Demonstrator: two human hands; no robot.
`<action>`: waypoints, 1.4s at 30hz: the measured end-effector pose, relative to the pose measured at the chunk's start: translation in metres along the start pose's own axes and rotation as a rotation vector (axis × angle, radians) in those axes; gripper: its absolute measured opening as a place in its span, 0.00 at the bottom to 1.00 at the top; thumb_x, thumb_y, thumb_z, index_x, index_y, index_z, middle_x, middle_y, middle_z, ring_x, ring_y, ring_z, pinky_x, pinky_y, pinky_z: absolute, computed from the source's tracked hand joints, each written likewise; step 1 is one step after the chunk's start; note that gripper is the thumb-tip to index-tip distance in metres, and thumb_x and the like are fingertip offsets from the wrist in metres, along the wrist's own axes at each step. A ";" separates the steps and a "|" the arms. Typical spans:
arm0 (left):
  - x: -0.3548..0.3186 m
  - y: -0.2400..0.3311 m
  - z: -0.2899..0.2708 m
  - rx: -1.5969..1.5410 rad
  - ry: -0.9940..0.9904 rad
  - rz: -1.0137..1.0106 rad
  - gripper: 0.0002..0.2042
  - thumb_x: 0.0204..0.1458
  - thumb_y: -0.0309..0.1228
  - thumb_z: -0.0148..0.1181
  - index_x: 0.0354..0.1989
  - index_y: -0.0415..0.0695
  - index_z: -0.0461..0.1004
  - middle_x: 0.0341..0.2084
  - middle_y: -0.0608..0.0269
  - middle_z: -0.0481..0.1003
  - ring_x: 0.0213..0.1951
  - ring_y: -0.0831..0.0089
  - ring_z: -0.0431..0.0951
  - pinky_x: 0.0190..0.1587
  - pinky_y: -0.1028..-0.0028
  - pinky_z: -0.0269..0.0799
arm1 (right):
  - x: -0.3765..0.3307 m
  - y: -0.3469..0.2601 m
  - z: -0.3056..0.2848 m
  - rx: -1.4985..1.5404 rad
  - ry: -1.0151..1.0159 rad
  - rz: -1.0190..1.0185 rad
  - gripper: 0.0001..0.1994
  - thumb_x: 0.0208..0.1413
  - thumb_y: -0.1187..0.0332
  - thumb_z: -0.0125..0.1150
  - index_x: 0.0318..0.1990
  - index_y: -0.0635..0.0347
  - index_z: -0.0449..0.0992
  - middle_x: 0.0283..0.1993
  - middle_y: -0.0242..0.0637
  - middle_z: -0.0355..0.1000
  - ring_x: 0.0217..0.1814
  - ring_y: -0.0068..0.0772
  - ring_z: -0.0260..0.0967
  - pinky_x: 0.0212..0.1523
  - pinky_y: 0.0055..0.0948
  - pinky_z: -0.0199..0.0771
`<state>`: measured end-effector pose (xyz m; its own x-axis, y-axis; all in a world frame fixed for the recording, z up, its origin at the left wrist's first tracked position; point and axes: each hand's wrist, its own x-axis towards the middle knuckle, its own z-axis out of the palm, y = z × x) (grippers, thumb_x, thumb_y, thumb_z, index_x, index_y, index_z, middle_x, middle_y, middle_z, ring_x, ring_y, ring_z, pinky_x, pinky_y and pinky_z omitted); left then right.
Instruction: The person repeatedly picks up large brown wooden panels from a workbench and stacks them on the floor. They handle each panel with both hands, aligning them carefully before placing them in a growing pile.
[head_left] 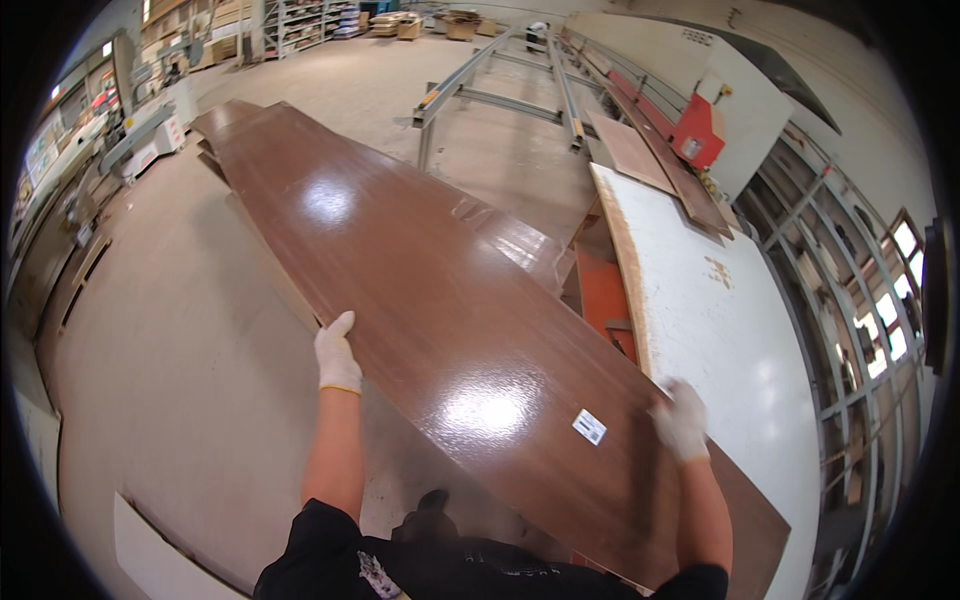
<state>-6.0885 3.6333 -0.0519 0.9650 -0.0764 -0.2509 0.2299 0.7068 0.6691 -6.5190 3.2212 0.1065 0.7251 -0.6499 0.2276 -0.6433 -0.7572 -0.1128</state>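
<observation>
A long, glossy brown wood panel [430, 280] stretches from the far left to the near right, with a small white label [590, 427] near its close end. My left hand [338, 352], in a white glove, grips the panel's left edge, thumb on top and the other fingers hidden beneath. Also gloved, my right hand [683, 420] is at the panel's right edge, blurred, so its finger positions are unclear. The panel's near right end overlaps a white board [730, 300]. Beneath its far end, edges of more boards [212, 160] show.
A metal roller frame [510, 100] extends away at the back. To the right stand a large machine with a red box [697, 133] and a grey metal rack [850, 290]. Another machine [150, 140] is at left. A white sheet [150, 555] lies at lower left. A person [537, 35] is far off.
</observation>
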 end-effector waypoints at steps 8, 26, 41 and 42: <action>-0.062 -0.011 0.010 0.002 -0.093 0.015 0.25 0.66 0.35 0.61 0.69 0.35 0.69 0.62 0.51 0.77 0.62 0.55 0.78 0.65 0.54 0.75 | -0.394 0.286 -0.072 -0.172 0.053 1.289 0.26 0.63 0.56 0.57 0.61 0.68 0.76 0.62 0.65 0.77 0.64 0.69 0.75 0.67 0.58 0.71; -0.561 -0.214 0.061 0.180 -0.425 -0.561 0.10 0.68 0.28 0.62 0.54 0.40 0.76 0.45 0.61 0.82 0.45 0.66 0.84 0.50 0.63 0.82 | -0.557 0.609 -0.080 -0.233 -0.029 1.068 0.28 0.72 0.48 0.48 0.49 0.70 0.82 0.55 0.64 0.79 0.58 0.69 0.77 0.59 0.60 0.74; -0.466 -0.128 0.054 0.147 -0.338 -0.427 0.16 0.66 0.31 0.63 0.58 0.37 0.78 0.53 0.54 0.83 0.53 0.61 0.84 0.58 0.61 0.81 | -0.483 0.403 -0.149 0.307 0.090 1.093 0.33 0.72 0.47 0.51 0.52 0.80 0.81 0.46 0.58 0.81 0.45 0.50 0.77 0.51 0.47 0.77; -0.444 -0.121 0.054 0.170 -0.310 -0.374 0.16 0.66 0.31 0.63 0.58 0.37 0.78 0.52 0.54 0.83 0.53 0.61 0.84 0.57 0.61 0.81 | -0.467 0.377 -0.151 0.337 0.060 1.056 0.33 0.72 0.48 0.51 0.52 0.80 0.80 0.46 0.58 0.81 0.46 0.50 0.77 0.52 0.46 0.76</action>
<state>-6.5378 3.5437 0.0160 0.7991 -0.5253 -0.2923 0.5585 0.4686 0.6845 -7.1378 3.2489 0.1032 -0.1667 -0.9816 -0.0928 -0.8247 0.1904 -0.5326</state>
